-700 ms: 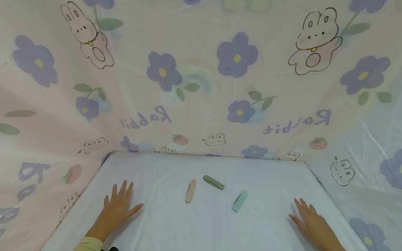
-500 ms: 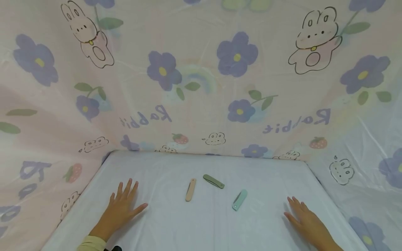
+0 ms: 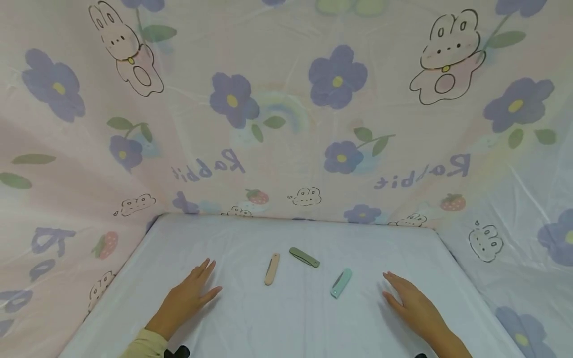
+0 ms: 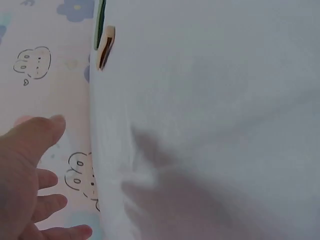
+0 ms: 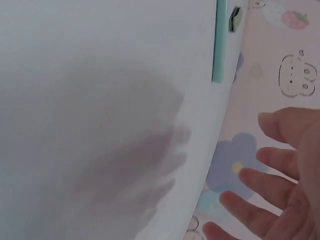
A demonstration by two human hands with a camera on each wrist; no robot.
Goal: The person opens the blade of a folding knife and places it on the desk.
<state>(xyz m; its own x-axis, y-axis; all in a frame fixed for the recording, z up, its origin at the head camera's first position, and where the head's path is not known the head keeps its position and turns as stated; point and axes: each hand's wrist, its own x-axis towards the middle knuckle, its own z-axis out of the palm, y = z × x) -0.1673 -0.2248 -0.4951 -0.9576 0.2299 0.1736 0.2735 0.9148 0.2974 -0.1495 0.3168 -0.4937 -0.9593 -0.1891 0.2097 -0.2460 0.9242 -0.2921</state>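
Observation:
Three slim folding knives lie folded on the white-covered table (image 3: 250,323) in the head view. The beige folding knife (image 3: 271,269) is left of the middle, the olive-green folding knife (image 3: 304,257) lies slantwise behind it, and the mint folding knife (image 3: 341,283) is to the right. My left hand (image 3: 185,301) hovers left of the beige one, fingers extended and thumb apart, holding nothing. On the other side my right hand (image 3: 416,308), also free of any object, points its fingers towards the mint one. Each hand casts a shadow on the cloth.
A pale sheet (image 3: 286,139) printed with rabbits, flowers and strawberries hangs around the back and both sides of the table. Dark pieces of wrist gear show at the lower edge by both wrists. A light yellow sleeve (image 3: 147,343) covers the left forearm.
Both hands have moved inwards, the left to the right and the right to the left, turning from palm-down with spread fingers to more edge-on. The three folding knives have stayed put.

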